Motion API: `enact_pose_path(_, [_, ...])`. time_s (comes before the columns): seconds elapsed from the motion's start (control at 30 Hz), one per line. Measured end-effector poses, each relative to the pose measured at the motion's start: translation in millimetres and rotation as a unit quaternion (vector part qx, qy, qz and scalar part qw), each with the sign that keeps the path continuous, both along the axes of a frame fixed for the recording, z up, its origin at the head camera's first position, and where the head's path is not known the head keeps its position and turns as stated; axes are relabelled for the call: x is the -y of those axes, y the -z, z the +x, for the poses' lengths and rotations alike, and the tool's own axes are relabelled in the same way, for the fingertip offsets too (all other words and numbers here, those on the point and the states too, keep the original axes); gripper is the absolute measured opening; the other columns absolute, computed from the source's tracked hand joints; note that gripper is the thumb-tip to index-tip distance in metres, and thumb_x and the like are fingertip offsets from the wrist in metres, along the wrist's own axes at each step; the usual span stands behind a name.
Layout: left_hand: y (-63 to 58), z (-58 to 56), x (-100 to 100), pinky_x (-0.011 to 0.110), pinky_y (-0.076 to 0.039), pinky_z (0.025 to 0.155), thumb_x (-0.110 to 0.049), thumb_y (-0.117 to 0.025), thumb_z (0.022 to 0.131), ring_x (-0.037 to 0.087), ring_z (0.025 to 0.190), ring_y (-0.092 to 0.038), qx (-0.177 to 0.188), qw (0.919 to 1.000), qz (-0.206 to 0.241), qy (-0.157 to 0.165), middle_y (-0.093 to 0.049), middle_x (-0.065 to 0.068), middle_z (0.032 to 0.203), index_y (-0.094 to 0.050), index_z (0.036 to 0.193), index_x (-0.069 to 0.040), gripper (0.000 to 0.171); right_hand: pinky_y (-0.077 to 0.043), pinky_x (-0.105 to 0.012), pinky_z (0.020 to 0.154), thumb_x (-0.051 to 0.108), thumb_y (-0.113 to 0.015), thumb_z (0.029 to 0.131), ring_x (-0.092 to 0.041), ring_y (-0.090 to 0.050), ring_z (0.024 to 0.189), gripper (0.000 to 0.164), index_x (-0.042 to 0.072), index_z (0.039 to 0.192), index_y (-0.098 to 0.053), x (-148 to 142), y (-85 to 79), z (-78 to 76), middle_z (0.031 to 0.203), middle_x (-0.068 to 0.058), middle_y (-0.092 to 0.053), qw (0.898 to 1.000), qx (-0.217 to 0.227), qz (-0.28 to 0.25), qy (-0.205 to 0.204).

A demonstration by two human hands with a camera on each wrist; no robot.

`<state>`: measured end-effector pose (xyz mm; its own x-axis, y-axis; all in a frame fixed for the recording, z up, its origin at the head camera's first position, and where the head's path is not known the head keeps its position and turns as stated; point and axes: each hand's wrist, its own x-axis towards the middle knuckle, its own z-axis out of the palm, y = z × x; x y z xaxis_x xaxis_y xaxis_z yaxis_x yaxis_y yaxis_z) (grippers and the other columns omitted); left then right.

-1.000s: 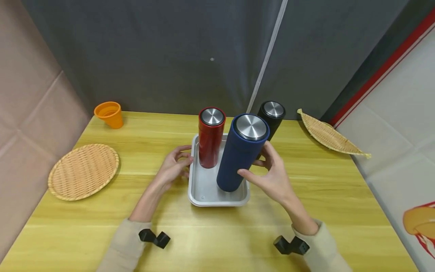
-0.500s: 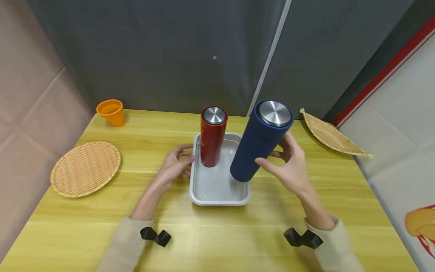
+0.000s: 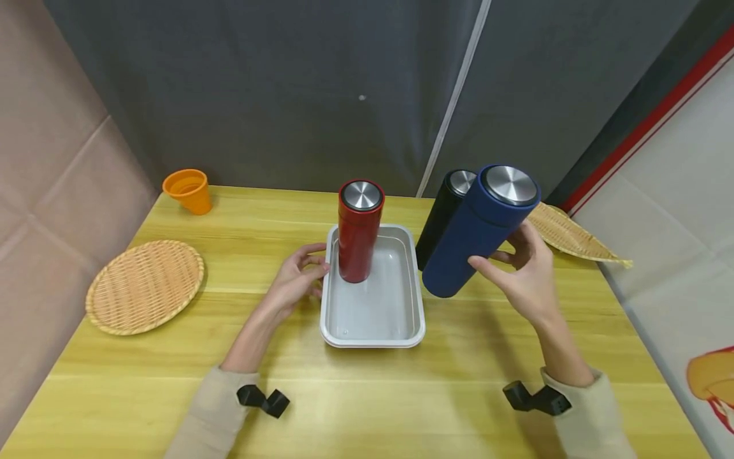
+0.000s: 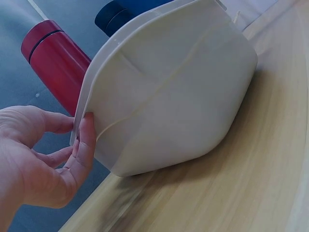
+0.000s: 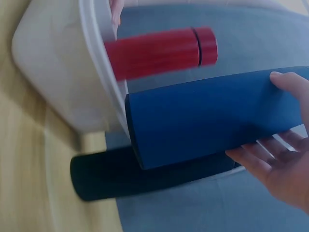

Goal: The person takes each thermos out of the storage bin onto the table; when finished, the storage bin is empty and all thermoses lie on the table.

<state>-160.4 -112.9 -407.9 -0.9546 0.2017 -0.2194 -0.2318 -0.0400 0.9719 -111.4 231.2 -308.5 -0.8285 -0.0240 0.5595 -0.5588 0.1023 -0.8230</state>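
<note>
My right hand point(image 3: 524, 274) grips a blue thermos flask point(image 3: 476, 233) with a steel lid, tilted with its top to the right, in the air just right of the tray. In the right wrist view the thumb lies on one side of the blue flask point(image 5: 203, 116) and the fingers on the other. My left hand point(image 3: 295, 277) pinches the left rim of a deep light-grey tray point(image 3: 373, 325), thumb inside and fingers outside. A red thermos flask point(image 3: 359, 242) stands upright in the tray. Behind the blue flask, a black thermos flask point(image 3: 441, 213) stands on the table, partly hidden.
A round wicker tray point(image 3: 146, 287) lies at the left of the wooden table point(image 3: 367, 401). An orange cup point(image 3: 189, 191) stands at the back left. At the back right is a leaf-shaped wicker tray point(image 3: 573, 236), partly covered by the blue flask. A grey partition point(image 3: 287, 95) closes the back.
My right hand has carried the blue flask up and to the right, from over the tray to beyond its right rim. The left hand stays at the tray's rim.
</note>
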Motion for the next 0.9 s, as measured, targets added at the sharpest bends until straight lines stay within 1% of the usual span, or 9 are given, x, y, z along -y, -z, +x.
enact_pose_path(0.1, [-0.6, 0.5, 0, 0.027, -0.054, 0.052, -0.004, -0.058, 0.094, 0.020, 0.078, -0.059, -0.001, 1.0000, -0.002, -0.001, -0.051, 0.015, 0.116, -0.043, 0.140, -0.008, 0.049, -0.054, -0.020, 0.078, -0.021, -0.072, 0.069, -0.023, -0.058, 0.106, 0.071, -0.002, 0.135, -0.051, -10, 6.8, -1.9, 0.121, -0.013, -0.057, 1.000, 0.003, -0.001, 0.000])
enact_pose_path(0.23, [-0.2, 1.6, -1, 0.030, -0.055, 0.054, -0.005, -0.059, 0.094, 0.020, 0.076, -0.059, 0.001, 1.0000, -0.005, -0.001, -0.051, 0.016, 0.117, -0.043, 0.140, -0.007, 0.048, -0.054, -0.019, 0.078, -0.021, -0.070, 0.070, -0.022, -0.057, 0.107, 0.072, -0.001, 0.136, -0.049, -19, 14.5, -3.3, 0.122, -0.013, -0.057, 1.000, 0.017, 0.003, 0.009])
enact_pose_path(0.4, [0.7, 0.5, -2, 0.030, -0.055, 0.054, -0.005, -0.059, 0.094, 0.021, 0.077, -0.059, 0.002, 1.0000, -0.004, -0.006, -0.051, 0.015, 0.117, -0.044, 0.139, -0.008, 0.048, -0.054, -0.019, 0.077, -0.023, -0.068, 0.070, -0.021, -0.057, 0.106, 0.072, 0.001, 0.135, -0.051, -29, 22.4, -8.8, 0.121, -0.012, -0.057, 0.999, 0.030, -0.002, 0.030])
enact_pose_path(0.53, [1.1, 0.1, -2, 0.028, -0.054, 0.053, -0.005, -0.060, 0.093, 0.019, 0.077, -0.059, 0.004, 1.0000, 0.002, -0.006, -0.051, 0.015, 0.117, -0.044, 0.139, -0.008, 0.048, -0.054, -0.018, 0.076, -0.023, -0.068, 0.071, -0.020, -0.058, 0.104, 0.069, 0.003, 0.134, -0.052, -36, 27.7, -12.4, 0.119, -0.011, -0.057, 0.997, 0.043, -0.004, 0.057])
enact_pose_path(0.6, [0.9, 0.0, -1, 0.028, -0.054, 0.053, -0.005, -0.060, 0.094, 0.019, 0.077, -0.059, 0.005, 1.0000, 0.001, -0.006, -0.051, 0.015, 0.117, -0.044, 0.139, -0.008, 0.048, -0.054, -0.018, 0.075, -0.020, -0.069, 0.072, -0.020, -0.058, 0.103, 0.068, 0.004, 0.134, -0.052, -39, 30.0, -13.6, 0.117, -0.010, -0.057, 0.996, 0.054, 0.004, 0.076])
enact_pose_path(0.8, [-0.8, 0.8, -1, 0.031, -0.055, 0.055, -0.006, -0.059, 0.094, 0.022, 0.080, -0.059, 0.003, 1.0000, 0.002, -0.003, -0.051, 0.015, 0.117, -0.044, 0.139, -0.008, 0.047, -0.053, -0.015, 0.075, -0.011, -0.073, 0.076, -0.018, -0.056, 0.102, 0.065, 0.008, 0.135, -0.051, -49, 38.4, -20.3, 0.116, -0.006, -0.056, 0.985, 0.088, 0.050, 0.141])
enact_pose_path(0.9, [-0.3, 1.0, -1, 0.030, -0.055, 0.054, -0.006, -0.059, 0.094, 0.022, 0.077, -0.059, 0.003, 1.0000, 0.005, -0.002, -0.051, 0.015, 0.117, -0.044, 0.139, -0.008, 0.048, -0.052, -0.014, 0.075, -0.008, -0.074, 0.077, -0.016, -0.055, 0.103, 0.065, 0.008, 0.135, -0.050, -53, 45.6, -25.9, 0.117, -0.004, -0.055, 0.980, 0.106, 0.044, 0.160])
